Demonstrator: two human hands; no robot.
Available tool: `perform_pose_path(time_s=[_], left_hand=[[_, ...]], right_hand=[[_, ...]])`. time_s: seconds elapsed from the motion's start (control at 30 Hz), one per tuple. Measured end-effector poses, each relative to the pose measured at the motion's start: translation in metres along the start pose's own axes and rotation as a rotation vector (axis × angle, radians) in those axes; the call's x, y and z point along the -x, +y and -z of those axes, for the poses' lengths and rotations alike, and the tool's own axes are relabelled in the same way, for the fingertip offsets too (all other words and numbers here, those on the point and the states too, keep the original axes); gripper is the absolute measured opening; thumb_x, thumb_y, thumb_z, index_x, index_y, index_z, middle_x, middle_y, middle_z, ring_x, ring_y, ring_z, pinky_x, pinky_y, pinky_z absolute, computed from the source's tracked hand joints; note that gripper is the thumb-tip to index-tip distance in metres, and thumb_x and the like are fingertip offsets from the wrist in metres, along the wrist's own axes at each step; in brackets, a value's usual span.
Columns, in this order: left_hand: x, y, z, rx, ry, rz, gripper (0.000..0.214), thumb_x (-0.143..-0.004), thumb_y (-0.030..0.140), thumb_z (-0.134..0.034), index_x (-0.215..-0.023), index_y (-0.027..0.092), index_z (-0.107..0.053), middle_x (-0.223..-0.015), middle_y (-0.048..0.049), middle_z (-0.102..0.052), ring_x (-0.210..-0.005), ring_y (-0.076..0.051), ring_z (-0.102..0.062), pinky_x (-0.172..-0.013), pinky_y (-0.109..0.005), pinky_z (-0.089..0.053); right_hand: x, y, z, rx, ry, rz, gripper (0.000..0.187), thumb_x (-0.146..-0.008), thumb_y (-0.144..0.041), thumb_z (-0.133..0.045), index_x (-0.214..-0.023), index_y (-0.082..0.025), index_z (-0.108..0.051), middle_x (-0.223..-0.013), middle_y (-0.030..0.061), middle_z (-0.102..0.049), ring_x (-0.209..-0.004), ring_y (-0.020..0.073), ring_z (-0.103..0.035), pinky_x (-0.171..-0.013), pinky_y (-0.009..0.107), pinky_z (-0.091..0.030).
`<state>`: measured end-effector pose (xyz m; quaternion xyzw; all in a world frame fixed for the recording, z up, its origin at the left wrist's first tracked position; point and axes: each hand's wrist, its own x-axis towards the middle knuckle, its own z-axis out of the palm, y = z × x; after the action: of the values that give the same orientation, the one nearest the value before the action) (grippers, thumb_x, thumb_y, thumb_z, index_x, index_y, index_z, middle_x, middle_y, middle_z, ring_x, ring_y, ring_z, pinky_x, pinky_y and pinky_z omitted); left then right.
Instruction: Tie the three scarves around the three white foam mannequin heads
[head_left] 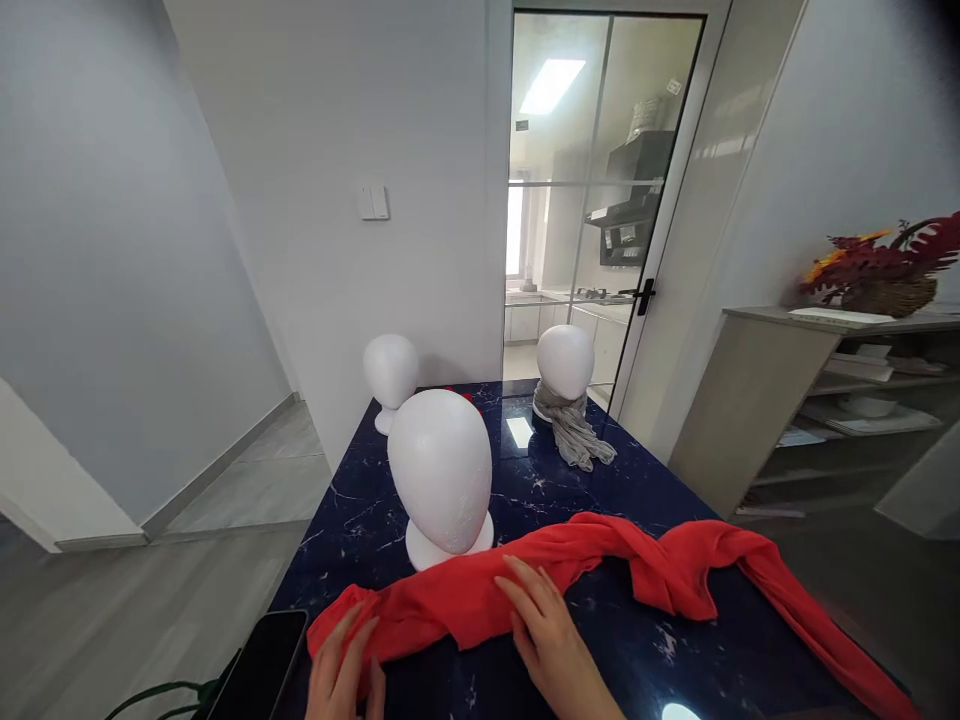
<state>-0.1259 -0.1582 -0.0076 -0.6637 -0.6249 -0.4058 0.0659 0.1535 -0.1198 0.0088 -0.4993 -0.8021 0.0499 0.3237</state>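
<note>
A long red scarf lies stretched across the dark blue table in front of me, its right part bunched and trailing toward the table's right edge. My left hand rests at the scarf's left end, with fingers stretched out over the cloth; its lower part is cut off by the frame. On the scarf's middle lies my right hand, open, its fingers spread on the fabric. Just behind the cloth stands a white foam mannequin head, upright on its round base, with no scarf around it.
A second white head stands at the back left. At the back right, another head wears a grey scarf around its neck. A black phone lies at the table's near left edge. Beyond are a glass door and a shelf.
</note>
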Motion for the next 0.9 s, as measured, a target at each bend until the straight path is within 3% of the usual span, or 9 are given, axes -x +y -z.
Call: perform_pose_path(time_s=[0.13, 0.33, 0.43, 0.53, 0.63, 0.73, 0.77, 0.83, 0.9], left_hand=[[-0.014, -0.008, -0.011, -0.018, -0.267, -0.021, 0.042, -0.086, 0.025, -0.04, -0.126, 0.026, -0.052, -0.13, -0.0042, -0.055, -0.116, -0.02, -0.055, -0.093, -0.038, -0.05], [-0.01, -0.012, -0.013, -0.162, -0.366, -0.031, 0.043, -0.084, 0.025, -0.04, -0.125, 0.018, -0.054, -0.118, -0.0092, -0.063, -0.106, -0.023, -0.058, -0.091, -0.041, -0.047], [-0.01, -0.004, 0.0, -0.268, -0.436, 0.046, 0.041, -0.081, 0.02, -0.041, -0.118, 0.019, -0.059, -0.11, -0.0098, -0.065, -0.102, -0.027, -0.056, -0.083, -0.042, -0.046], [-0.015, 0.004, 0.012, -0.354, -0.519, 0.091, 0.032, -0.074, 0.013, -0.044, -0.092, 0.022, -0.069, -0.106, -0.008, -0.066, -0.102, -0.029, -0.054, -0.081, -0.045, -0.044], [-0.019, 0.01, 0.017, -0.281, -0.518, -0.021, 0.018, -0.069, 0.013, -0.051, -0.067, 0.022, -0.067, -0.108, -0.006, -0.065, -0.107, -0.03, -0.052, -0.094, -0.053, -0.037], [-0.023, 0.018, 0.021, -0.08, -0.525, -0.179, 0.015, -0.069, 0.012, -0.055, -0.06, 0.021, -0.063, -0.119, -0.0048, -0.062, -0.118, -0.03, -0.047, -0.106, -0.058, -0.026], [-0.025, 0.023, 0.023, -0.014, -0.53, -0.202, 0.015, -0.07, 0.011, -0.054, -0.066, 0.021, -0.065, -0.122, -0.0047, -0.06, -0.121, -0.03, -0.046, -0.108, -0.058, -0.023], [-0.03, 0.037, 0.031, 0.107, -0.546, -0.179, 0.031, -0.073, 0.01, -0.052, -0.097, 0.023, -0.066, -0.131, -0.0061, -0.054, -0.126, -0.028, -0.043, -0.11, -0.057, -0.021], [-0.035, 0.056, 0.04, 0.245, -0.61, -0.114, 0.055, -0.076, 0.016, -0.054, -0.131, 0.026, -0.046, -0.14, -0.0085, -0.045, -0.13, -0.029, -0.037, -0.109, -0.054, -0.025]], right_hand=[[-0.008, -0.011, -0.006, -0.128, -0.113, -0.14, 0.05, -0.092, -0.028, -0.035, -0.142, -0.029, -0.028, -0.146, 0.0039, -0.034, -0.128, 0.02, -0.043, -0.103, 0.037, -0.042], [-0.009, 0.003, 0.008, -0.129, -0.265, -0.237, 0.058, -0.083, -0.016, -0.042, -0.139, -0.028, -0.035, -0.143, 0.0033, -0.04, -0.125, 0.0198, -0.046, -0.101, 0.034, -0.042], [-0.005, 0.002, 0.016, -0.063, -0.36, -0.239, 0.053, -0.08, -0.014, -0.045, -0.131, -0.027, -0.046, -0.126, 0.0061, -0.055, -0.108, 0.0212, -0.059, -0.089, 0.032, -0.049], [-0.002, -0.001, 0.022, 0.089, -0.395, -0.209, 0.031, -0.083, -0.012, -0.042, -0.105, -0.023, -0.062, -0.098, 0.0056, -0.064, -0.085, 0.0202, -0.065, -0.073, 0.03, -0.052], [-0.002, -0.001, 0.036, 0.228, -0.232, -0.123, 0.025, -0.084, -0.011, -0.044, -0.093, -0.022, -0.064, -0.091, 0.0065, -0.064, -0.083, 0.0215, -0.062, -0.07, 0.031, -0.05], [-0.006, 0.001, 0.06, 0.252, 0.065, 0.0, 0.022, -0.084, -0.014, -0.049, -0.098, -0.024, -0.063, -0.108, 0.0082, -0.063, -0.097, 0.0266, -0.056, -0.081, 0.042, -0.047], [-0.009, 0.001, 0.069, 0.225, 0.142, 0.049, 0.022, -0.085, -0.014, -0.048, -0.099, -0.024, -0.062, -0.112, 0.0076, -0.062, -0.103, 0.0277, -0.054, -0.087, 0.046, -0.044], [-0.016, -0.002, 0.087, 0.12, 0.235, 0.152, 0.024, -0.086, -0.013, -0.045, -0.102, -0.023, -0.059, -0.109, 0.0068, -0.063, -0.107, 0.0263, -0.053, -0.095, 0.049, -0.039], [-0.023, -0.011, 0.1, -0.01, 0.241, 0.234, 0.028, -0.086, -0.01, -0.039, -0.107, -0.021, -0.055, -0.099, 0.0068, -0.064, -0.098, 0.0218, -0.058, -0.09, 0.042, -0.044]])
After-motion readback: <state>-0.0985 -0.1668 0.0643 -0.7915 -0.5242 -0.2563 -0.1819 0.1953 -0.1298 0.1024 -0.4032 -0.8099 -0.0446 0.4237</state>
